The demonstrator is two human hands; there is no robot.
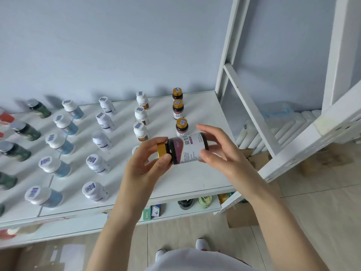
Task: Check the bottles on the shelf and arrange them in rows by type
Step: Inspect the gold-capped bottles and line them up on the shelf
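While the left hand (145, 163) pinches its gold cap, the right hand (218, 147) grips the base of a dark bottle (184, 148) held sideways above the white shelf (195, 178) (label facing up). Just beyond stand three matching gold-capped bottles (178, 109) in the rightmost row; white-capped rows (101, 137) fill the left.

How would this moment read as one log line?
hands: left, right hold gold-capped bottle sideways | row of gold-capped bottles behind | stage: checking
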